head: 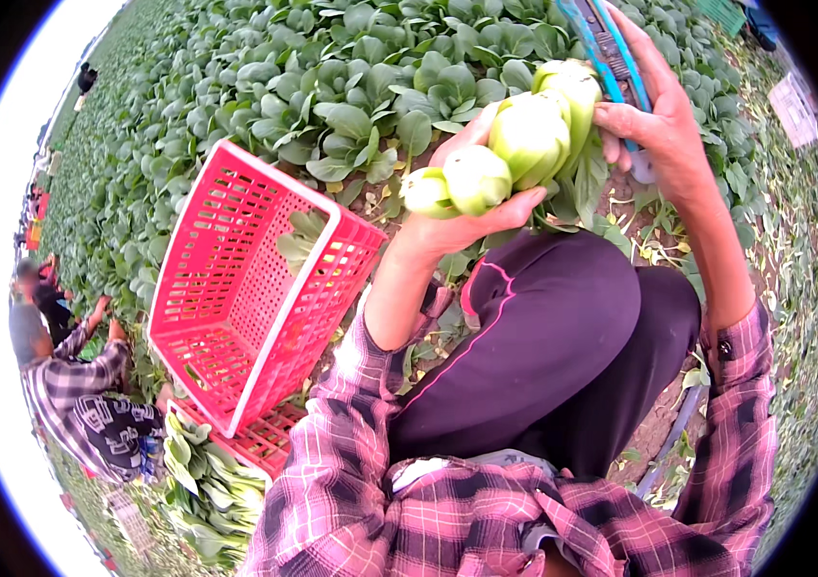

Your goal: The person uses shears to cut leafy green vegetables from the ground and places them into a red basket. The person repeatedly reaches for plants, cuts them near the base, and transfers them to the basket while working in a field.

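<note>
My left hand (452, 229) is closed around several pale-green bok choy heads (530, 137), their cut bases turned up toward me. Their leaves hang below, partly hidden by the hand. In my right hand (661, 133) is a blue utility knife (607, 54), which slants up past the top of the view; its blade tip cannot be made out. The right thumb rests against the uppermost bok choy head. Just beyond both hands grow leafy bok choy plants (351, 130), rooted in the soil.
A red plastic crate (250, 288) stands tilted at my left, with a loose leaf inside. Behind it, a second red crate (264, 440) adjoins a pile of harvested bok choy (214, 498). Another person (77, 375) crouches at far left. A white crate (792, 112) lies at far right.
</note>
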A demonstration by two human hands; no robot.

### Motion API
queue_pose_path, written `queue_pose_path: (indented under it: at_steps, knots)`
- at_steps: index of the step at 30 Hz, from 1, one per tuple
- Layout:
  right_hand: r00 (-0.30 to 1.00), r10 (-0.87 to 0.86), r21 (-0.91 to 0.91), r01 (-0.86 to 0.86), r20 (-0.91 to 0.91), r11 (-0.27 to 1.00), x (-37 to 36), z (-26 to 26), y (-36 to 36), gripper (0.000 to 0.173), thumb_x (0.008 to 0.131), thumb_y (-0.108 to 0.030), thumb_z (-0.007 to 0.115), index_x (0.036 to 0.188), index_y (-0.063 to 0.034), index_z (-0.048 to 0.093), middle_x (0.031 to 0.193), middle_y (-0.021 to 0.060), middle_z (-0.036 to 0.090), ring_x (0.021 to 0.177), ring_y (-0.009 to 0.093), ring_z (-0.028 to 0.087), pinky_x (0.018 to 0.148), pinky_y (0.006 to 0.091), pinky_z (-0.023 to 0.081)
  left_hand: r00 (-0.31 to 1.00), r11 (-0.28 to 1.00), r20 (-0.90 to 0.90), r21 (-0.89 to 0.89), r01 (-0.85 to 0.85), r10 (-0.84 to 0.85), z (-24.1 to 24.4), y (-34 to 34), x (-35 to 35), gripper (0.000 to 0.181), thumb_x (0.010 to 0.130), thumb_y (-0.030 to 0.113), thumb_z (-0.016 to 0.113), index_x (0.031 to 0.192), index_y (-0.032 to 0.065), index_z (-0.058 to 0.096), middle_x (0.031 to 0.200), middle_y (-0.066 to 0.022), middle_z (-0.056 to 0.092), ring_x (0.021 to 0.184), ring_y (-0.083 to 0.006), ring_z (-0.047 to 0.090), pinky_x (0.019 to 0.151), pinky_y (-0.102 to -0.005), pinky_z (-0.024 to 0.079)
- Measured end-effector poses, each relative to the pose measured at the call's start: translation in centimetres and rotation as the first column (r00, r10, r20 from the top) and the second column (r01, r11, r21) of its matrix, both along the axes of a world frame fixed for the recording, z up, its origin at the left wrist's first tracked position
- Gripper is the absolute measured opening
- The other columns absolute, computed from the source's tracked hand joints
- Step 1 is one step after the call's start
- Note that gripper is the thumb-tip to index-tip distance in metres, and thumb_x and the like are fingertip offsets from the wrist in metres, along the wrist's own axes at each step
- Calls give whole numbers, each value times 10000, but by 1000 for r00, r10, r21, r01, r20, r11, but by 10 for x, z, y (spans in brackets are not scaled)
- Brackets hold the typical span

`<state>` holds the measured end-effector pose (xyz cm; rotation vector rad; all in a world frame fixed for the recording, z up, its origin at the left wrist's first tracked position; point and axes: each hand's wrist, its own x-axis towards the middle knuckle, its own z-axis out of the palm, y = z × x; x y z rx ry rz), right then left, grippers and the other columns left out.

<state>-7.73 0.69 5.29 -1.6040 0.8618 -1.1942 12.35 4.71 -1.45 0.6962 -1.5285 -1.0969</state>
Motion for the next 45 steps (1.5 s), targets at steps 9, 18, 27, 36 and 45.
queue_pose_path:
  at_steps: [9, 18, 27, 36, 45]
  knots:
    - [912, -108, -302, -17, -395, 953, 35, 50, 18, 902, 596, -90, 746, 1395, -25, 332, 1248, 83, 498, 1023, 123, 525, 835, 253, 452, 678, 544, 363, -836, -66, 640, 33, 6, 72, 455, 658, 188, 741, 1052, 52, 558, 1141, -138, 580, 1008, -318, 557, 841, -382, 412]
    - [761, -306, -471, 1, -572, 882, 46, 13, -3, 731, 756, -68, 656, 1410, -91, 330, 1070, 72, 603, 556, 47, 502, 445, 185, 402, 28, 615, 615, -788, -2, 788, -40, 53, 283, 356, 700, 60, 628, 1047, 44, 549, 1217, -159, 522, 1125, -306, 499, 942, -409, 368]
    - [889, -68, 296, 222, -453, 929, -9, -97, -41, 599, 853, -129, 619, 1391, -60, 364, 842, 13, 655, 468, 36, 444, 394, 177, 354, -63, 824, 948, -237, 515, 312, -225, 118, 370, 254, 790, 157, 529, 1016, 59, 590, 1333, -101, 468, 1245, -232, 436, 1023, -378, 345]
    - [962, -115, 653, 254, -248, 714, -56, -194, -2, 558, 855, -41, 591, 1373, -61, 383, 958, 92, 636, 774, 114, 617, 659, 234, 494, 95, 789, 979, -200, 580, 179, -300, 74, 356, 296, 765, 158, 546, 1038, 44, 560, 1398, -123, 404, 1317, -261, 358, 1072, -409, 293]
    - [936, -182, 549, 327, -302, 769, -34, -288, 17, 583, 810, -72, 663, 1340, -39, 425, 1094, 59, 571, 978, 136, 560, 835, 275, 451, -54, 848, 997, 76, 524, -56, -287, 68, 358, 416, 764, 133, 537, 1164, 20, 512, 1463, -200, 293, 1372, -322, 266, 1122, -446, 190]
